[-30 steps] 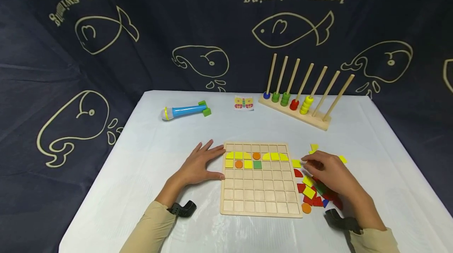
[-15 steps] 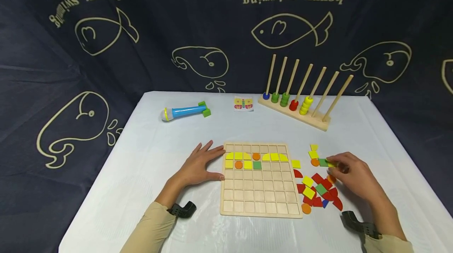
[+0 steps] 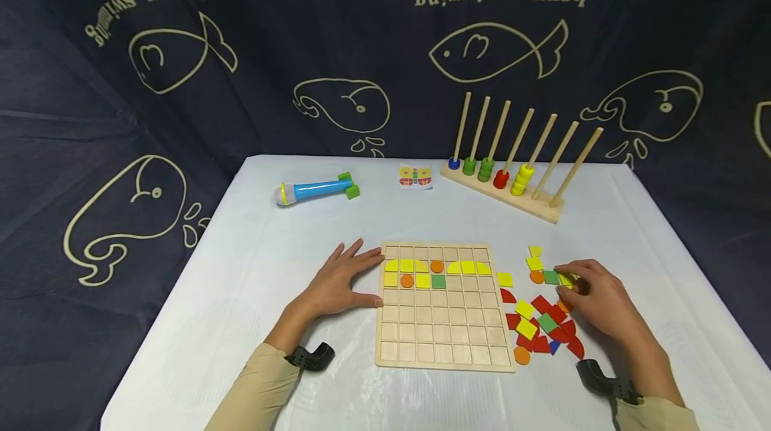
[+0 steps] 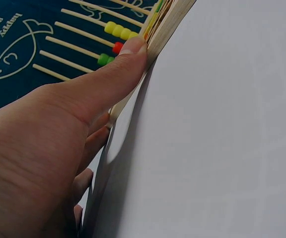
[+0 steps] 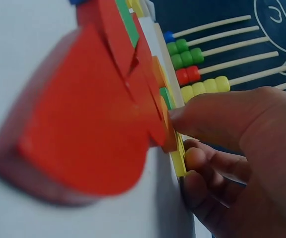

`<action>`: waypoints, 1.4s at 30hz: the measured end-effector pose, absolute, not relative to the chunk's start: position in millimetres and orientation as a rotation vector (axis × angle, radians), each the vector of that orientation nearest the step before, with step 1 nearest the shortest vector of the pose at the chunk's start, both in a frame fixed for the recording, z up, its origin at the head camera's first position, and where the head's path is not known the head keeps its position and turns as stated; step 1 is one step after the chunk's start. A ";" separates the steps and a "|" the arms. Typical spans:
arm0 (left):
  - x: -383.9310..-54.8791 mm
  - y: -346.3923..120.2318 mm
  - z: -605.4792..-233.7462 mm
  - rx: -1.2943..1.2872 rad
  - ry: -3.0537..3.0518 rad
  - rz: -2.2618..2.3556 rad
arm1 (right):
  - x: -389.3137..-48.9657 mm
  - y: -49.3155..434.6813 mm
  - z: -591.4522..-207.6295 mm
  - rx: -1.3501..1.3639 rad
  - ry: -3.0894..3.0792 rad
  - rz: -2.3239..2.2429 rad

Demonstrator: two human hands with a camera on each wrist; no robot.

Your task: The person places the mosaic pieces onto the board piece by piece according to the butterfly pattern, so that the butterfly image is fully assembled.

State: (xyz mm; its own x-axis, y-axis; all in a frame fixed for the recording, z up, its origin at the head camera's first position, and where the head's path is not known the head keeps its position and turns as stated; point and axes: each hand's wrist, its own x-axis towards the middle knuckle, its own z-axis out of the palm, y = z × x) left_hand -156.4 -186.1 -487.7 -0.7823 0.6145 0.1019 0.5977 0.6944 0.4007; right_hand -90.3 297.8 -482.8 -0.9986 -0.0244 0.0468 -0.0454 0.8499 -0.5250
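Observation:
My left hand (image 3: 337,282) lies spread at the left edge of a wooden grid board (image 3: 446,334), its fingertips and thumb touching the rim. In the left wrist view the thumb (image 4: 118,72) presses on the board's side. Yellow, orange and green tiles fill part of two upper rows. My right hand (image 3: 605,297) is at the loose tiles right of the board, with thumb and fingers pinching a yellow tile (image 3: 565,280). A green square tile (image 3: 551,277) and an orange round tile (image 3: 537,277) lie beside it. The fingers partly cover the yellow tile.
Several red, yellow and green tiles, with a red tile (image 3: 575,347) nearest the wrist, lie scattered by the board. Behind stand a bead abacus (image 3: 502,193) with upright rods, a butterfly picture card (image 3: 415,177) and a blue toy microphone (image 3: 322,189).
My right hand has moved right, from beside the board's edge to the yellow tile at the far side of the loose pieces, uncovering the pile. The left hand has stayed still.

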 end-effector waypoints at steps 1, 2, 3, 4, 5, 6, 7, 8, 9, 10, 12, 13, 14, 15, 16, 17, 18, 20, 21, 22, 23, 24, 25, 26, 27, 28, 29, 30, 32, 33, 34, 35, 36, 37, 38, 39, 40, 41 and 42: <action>-156.6 -186.3 -488.3 1.023 2.857 0.655 | -90.8 297.6 -483.5 0.051 -2.988 0.852; -156.7 -186.6 -488.6 1.023 2.858 0.656 | -91.4 297.4 -484.0 0.046 -2.991 0.858; -156.8 -186.8 -488.9 1.024 2.860 0.658 | -91.9 297.2 -484.5 0.044 -2.993 0.863; -156.8 -186.8 -489.1 1.027 2.862 0.663 | -92.3 297.0 -484.9 0.043 -2.994 0.866; -157.0 -186.9 -489.4 1.026 2.863 0.664 | -92.5 296.9 -485.2 0.041 -2.994 0.868; -156.9 -187.0 -489.3 1.025 2.862 0.671 | -92.6 296.8 -485.5 0.043 -2.990 0.867; -156.8 -187.0 -489.1 1.025 2.861 0.673 | -92.4 296.9 -485.6 0.044 -2.987 0.863; -156.8 -186.9 -489.1 1.025 2.861 0.674 | -92.3 297.0 -485.6 0.045 -2.985 0.861; -156.8 -186.9 -488.9 1.024 2.862 0.672 | -92.1 297.1 -485.8 0.047 -2.981 0.856; -156.9 -186.7 -488.9 1.024 2.862 0.670 | -91.8 297.3 -485.9 0.049 -2.977 0.853; -157.0 -186.4 -488.6 1.026 2.864 0.661 | -91.3 297.6 -486.1 0.049 -2.967 0.846; -157.3 -186.1 -488.5 1.031 2.865 0.661 | -91.2 297.7 -486.4 0.043 -2.961 0.849; -157.7 -185.7 -488.4 1.034 2.865 0.662 | -91.0 297.9 -486.9 0.030 -2.959 0.853; -157.8 -185.6 -488.2 1.035 2.865 0.664 | -90.6 298.3 -487.4 0.015 -2.956 0.860; -157.8 -185.4 -487.9 1.038 2.862 0.668 | -90.1 298.6 -487.9 -0.005 -2.954 0.862; -157.8 -185.4 -487.9 1.038 2.862 0.668 | -89.7 299.1 -488.5 -0.028 -2.953 0.864; -157.9 -185.3 -487.9 1.035 2.863 0.665 | -89.3 299.8 -489.1 -0.048 -2.953 0.868; -157.6 -185.4 -488.0 1.032 2.861 0.660 | -88.2 300.9 -490.0 -0.080 -2.958 0.866; -157.5 -185.6 -488.1 1.031 2.862 0.656 | -87.6 301.3 -490.3 -0.084 -2.957 0.860; -157.4 -185.7 -488.2 1.032 2.862 0.652 | -87.3 301.6 -490.4 -0.086 -2.958 0.861; -157.5 -185.8 -488.5 1.033 2.864 0.649 | -87.0 301.9 -490.4 -0.083 -2.956 0.865; -157.5 -185.9 -488.6 1.035 2.865 0.651 | -86.7 301.8 -490.2 -0.080 -2.954 0.871; -157.7 -186.1 -488.8 1.038 2.865 0.654 | -86.4 301.7 -489.9 -0.075 -2.953 0.870; -157.8 -186.2 -489.1 1.040 2.866 0.655 | -86.3 301.5 -489.6 -0.073 -2.950 0.869; -157.9 -186.4 -489.3 1.041 2.865 0.656 | -86.0 301.3 -489.4 -0.073 -2.951 0.874; -157.9 -186.5 -489.5 1.039 2.865 0.656 | -86.0 301.4 -489.2 -0.073 -2.950 0.874; -158.0 -186.5 -489.6 1.038 2.864 0.657 | -86.0 301.4 -489.0 -0.075 -2.948 0.864; -158.0 -186.5 -489.7 1.035 2.863 0.655 | -85.9 301.3 -488.6 -0.079 -2.947 0.854; -157.7 -186.3 -489.5 1.030 2.861 0.650 | -86.1 301.5 -488.5 -0.089 -2.946 0.841; -157.7 -186.2 -489.4 1.029 2.861 0.647 | -86.1 301.7 -488.8 -0.096 -2.947 0.840; -157.6 -186.0 -489.0 1.029 2.860 0.645 | -86.4 301.8 -488.9 -0.101 -2.946 0.834; -157.4 -185.8 -488.6 1.029 2.859 0.645 | -86.4 301.8 -488.9 -0.104 -2.945 0.832; -157.2 -185.9 -488.3 1.027 2.859 0.645 | -86.5 301.9 -489.2 -0.106 -2.944 0.831; -157.1 -185.9 -488.2 1.025 2.859 0.646 | -86.6 302.0 -489.5 -0.104 -2.943 0.830; -157.2 -185.9 -488.2 1.024 2.858 0.648 | -86.5 301.9 -489.7 -0.103 -2.943 0.827; -157.3 -186.1 -488.4 1.023 2.858 0.649 | -86.4 301.8 -489.6 -0.100 -2.942 0.828; -157.2 -186.2 -488.6 1.021 2.858 0.650 | -86.4 301.7 -489.4 -0.095 -2.940 0.827; -157.3 -186.5 -488.9 1.019 2.858 0.651 | -86.2 301.5 -489.5 -0.090 -2.939 0.825; -157.4 -186.6 -489.2 1.017 2.859 0.652 | -86.1 301.3 -489.5 -0.088 -2.940 0.825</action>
State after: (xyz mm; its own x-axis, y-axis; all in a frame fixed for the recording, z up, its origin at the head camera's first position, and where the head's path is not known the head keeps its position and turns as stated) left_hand -157.4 -186.6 -489.2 -0.7847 0.6113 0.1030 0.5955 0.6972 0.3991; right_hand -86.1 301.3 -489.5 -0.9946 0.0788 0.0676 0.0321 0.8526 -0.5216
